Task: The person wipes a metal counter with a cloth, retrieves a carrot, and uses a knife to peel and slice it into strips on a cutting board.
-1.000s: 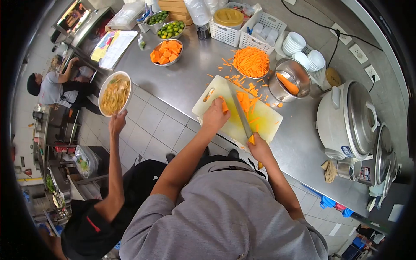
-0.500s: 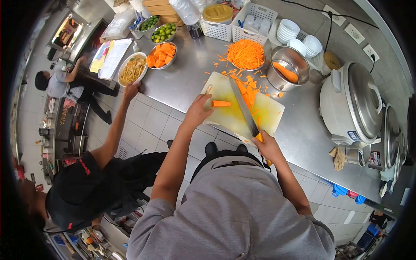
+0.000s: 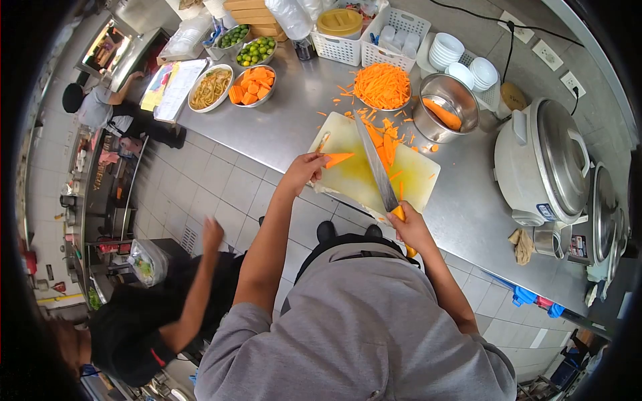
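Your left hand (image 3: 304,175) has changed most: half a second ago its fingers were loosely spread beside the carrot piece, and now the fingertips are drawn together, pinching its near end. That orange, tapering carrot piece (image 3: 340,159) points out of the pinch toward the blade, over the left part of the pale, yellow-stained cutting board (image 3: 419,175). It showed a blunt, blocky side before and shows a pointed one now, so it looks turned, with the hand rather than the board seeming to steady it.

Your right hand (image 3: 411,227) is closed around the yellow handle of the long steel knife (image 3: 379,167). The blade has barely shifted, still slanting away from that grip across the board, to the right of your left pinch and apart from the piece. Cut orange carrot strips (image 3: 384,142) lie just beyond the blade.

Farther off, ahead and left of your left grip, the white bowl of noodles (image 3: 211,89) now sits on the steel counter (image 3: 267,137); a co-worker's hand (image 3: 212,234), which was at its rim earlier, has come well away from it.
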`<action>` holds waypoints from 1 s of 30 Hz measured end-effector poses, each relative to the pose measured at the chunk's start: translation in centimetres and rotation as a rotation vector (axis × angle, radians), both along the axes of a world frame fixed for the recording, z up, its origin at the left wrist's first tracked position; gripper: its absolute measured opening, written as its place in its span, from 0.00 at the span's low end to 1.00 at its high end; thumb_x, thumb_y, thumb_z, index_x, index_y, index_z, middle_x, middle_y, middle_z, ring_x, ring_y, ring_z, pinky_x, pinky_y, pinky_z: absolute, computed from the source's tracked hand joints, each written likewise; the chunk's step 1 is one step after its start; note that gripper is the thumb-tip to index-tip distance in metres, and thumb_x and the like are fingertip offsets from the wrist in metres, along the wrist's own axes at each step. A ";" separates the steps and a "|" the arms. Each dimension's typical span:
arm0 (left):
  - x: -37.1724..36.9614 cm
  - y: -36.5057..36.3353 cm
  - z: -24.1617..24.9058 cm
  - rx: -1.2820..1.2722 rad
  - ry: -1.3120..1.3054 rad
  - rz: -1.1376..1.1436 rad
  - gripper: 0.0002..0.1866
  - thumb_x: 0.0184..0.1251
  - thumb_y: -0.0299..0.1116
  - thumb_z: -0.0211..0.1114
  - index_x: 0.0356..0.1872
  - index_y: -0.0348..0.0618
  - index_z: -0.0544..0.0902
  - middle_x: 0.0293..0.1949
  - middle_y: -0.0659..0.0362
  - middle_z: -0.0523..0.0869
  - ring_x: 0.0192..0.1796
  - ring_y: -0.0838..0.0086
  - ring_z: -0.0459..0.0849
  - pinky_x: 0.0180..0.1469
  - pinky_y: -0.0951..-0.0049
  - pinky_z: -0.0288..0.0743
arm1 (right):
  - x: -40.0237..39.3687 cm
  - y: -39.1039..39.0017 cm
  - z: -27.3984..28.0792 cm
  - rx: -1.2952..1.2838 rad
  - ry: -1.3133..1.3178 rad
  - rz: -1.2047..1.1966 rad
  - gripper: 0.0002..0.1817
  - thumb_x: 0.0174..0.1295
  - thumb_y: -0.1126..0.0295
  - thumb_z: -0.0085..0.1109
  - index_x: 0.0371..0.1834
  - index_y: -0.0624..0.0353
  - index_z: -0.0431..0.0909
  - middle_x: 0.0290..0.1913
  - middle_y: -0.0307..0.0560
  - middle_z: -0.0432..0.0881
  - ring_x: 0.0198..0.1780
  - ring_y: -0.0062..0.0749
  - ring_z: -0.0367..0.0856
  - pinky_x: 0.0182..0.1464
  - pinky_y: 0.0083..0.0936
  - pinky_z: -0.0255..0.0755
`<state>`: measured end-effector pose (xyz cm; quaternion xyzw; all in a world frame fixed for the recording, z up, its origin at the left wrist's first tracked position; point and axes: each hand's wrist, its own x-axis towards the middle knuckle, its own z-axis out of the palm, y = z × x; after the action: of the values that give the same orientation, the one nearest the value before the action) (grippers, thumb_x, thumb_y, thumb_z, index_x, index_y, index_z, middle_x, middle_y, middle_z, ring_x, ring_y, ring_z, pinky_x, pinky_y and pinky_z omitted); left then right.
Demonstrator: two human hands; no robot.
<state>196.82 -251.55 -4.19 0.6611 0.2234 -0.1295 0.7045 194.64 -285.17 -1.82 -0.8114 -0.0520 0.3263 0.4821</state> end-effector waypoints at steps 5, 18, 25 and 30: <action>0.1 0.2 0.3 -0.116 0.017 -0.019 0.15 0.71 0.42 0.62 0.39 0.37 0.82 0.20 0.65 0.75 0.21 0.82 0.71 0.26 0.79 0.64 | -0.5 -0.1 -0.1 -0.004 0.016 0.018 0.27 0.69 0.58 0.59 0.61 0.69 0.68 0.22 0.43 0.77 0.19 0.24 0.76 0.23 0.23 0.70; 1.6 -0.7 0.8 0.118 -0.084 -0.148 0.16 0.66 0.33 0.66 0.52 0.38 0.80 0.30 0.64 0.80 0.28 0.83 0.75 0.32 0.80 0.69 | -0.7 -0.1 -1.0 0.071 -0.011 -0.071 0.23 0.70 0.57 0.57 0.58 0.66 0.70 0.21 0.40 0.76 0.19 0.22 0.76 0.23 0.22 0.70; 0.6 0.0 -3.1 0.339 -0.377 0.069 0.17 0.66 0.31 0.63 0.55 0.38 0.80 0.37 0.64 0.83 0.31 0.84 0.76 0.33 0.81 0.70 | -1.3 -0.4 -0.6 0.083 0.022 -0.086 0.16 0.69 0.61 0.60 0.47 0.62 0.70 0.23 0.40 0.76 0.18 0.20 0.75 0.21 0.20 0.69; -1.4 1.2 -0.2 0.250 -0.203 0.230 0.12 0.68 0.35 0.62 0.48 0.39 0.83 0.35 0.64 0.83 0.30 0.84 0.76 0.33 0.82 0.70 | -1.3 -0.5 -1.0 0.128 0.035 -0.096 0.15 0.68 0.63 0.61 0.47 0.61 0.69 0.23 0.38 0.75 0.18 0.19 0.74 0.21 0.20 0.69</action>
<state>195.46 -250.39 -4.41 0.7231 0.2397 0.0481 0.6460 193.33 -285.69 -2.83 -0.7748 -0.0251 0.3128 0.5489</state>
